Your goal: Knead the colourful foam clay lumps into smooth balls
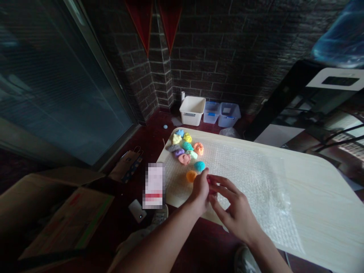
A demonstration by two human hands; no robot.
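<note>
My left hand (200, 191) is cupped around a small red lump of clay (211, 182), thumb pointing up. My right hand (236, 206) meets it from the right, its bent fingers pressed against the same lump. Most of the red piece is hidden between the two hands. Just beyond my left hand lie an orange clay piece (191, 176) and a round teal clay ball (199, 166). Farther off sit a pinkish lump (184, 159), a purple one (179, 152), a peach one (198, 148) and a yellow one (187, 137), among several others.
Bubble wrap (241, 174) covers part of the pale wooden table (321, 189). On the floor behind stand a white basket (192, 120) and two clear bins with blue latches (212, 118). An open cardboard box (68, 223) is at left; a water dispenser (292, 98) rises at right.
</note>
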